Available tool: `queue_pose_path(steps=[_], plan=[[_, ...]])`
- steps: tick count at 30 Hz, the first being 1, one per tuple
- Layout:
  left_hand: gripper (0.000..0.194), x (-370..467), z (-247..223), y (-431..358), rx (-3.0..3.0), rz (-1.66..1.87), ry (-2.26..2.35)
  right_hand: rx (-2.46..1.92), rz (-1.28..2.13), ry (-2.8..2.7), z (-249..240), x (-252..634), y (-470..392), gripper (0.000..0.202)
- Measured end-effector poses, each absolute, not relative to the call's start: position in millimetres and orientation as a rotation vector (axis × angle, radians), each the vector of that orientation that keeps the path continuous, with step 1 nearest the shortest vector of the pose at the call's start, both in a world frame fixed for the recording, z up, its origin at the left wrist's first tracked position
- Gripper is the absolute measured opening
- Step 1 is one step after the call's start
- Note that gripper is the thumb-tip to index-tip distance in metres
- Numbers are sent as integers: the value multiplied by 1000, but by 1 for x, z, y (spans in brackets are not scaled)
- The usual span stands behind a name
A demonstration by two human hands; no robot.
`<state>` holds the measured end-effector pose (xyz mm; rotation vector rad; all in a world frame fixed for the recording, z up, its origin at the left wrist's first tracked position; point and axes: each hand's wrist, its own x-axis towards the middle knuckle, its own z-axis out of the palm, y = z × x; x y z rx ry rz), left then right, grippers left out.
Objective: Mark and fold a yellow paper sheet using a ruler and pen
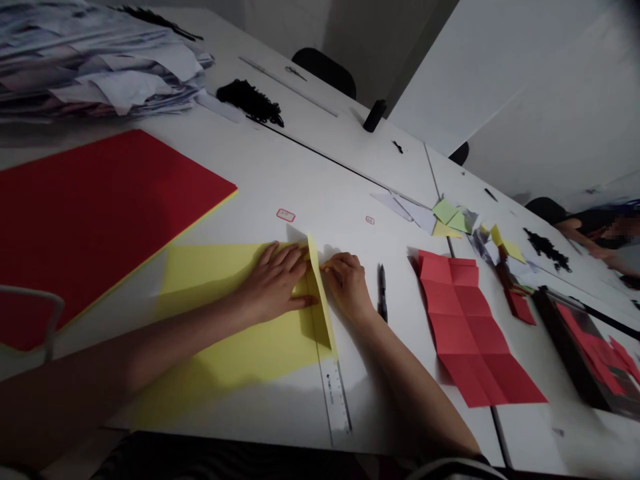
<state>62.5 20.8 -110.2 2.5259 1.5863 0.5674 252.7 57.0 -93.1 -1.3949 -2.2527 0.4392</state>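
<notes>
A large sheet of yellow paper lies in front of me, its right edge bent up into a narrow standing strip. My left hand rests flat on the sheet with fingers spread, just left of that strip. On the strip's other side, my right hand is closed, thumb and fingertips pinched at the raised edge; the fingertips are partly hidden. A clear ruler sticks out from under the fold toward me. To the right of my right hand lies a black pen.
A stack of red and yellow sheets lies left, below a tall paper pile. Creased red paper and a dark box with red pieces stand right. Black cords lie farther back. Another person's arm shows at far right.
</notes>
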Motion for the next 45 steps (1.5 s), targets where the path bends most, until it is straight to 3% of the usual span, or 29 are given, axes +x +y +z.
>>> queue_pose_path(steps=[18, 31, 45], plan=[[59, 61, -110, 22, 2582, 509, 1602, -1544, 335, -2230, -97, 215, 108, 26], [51, 58, -111, 22, 2508, 670, 1536, -1164, 562, -2144, -107, 251, 76, 31], [48, 60, -106, 20, 2564, 557, 1580, -1366, 87, -2442, -105, 230, 71, 37]])
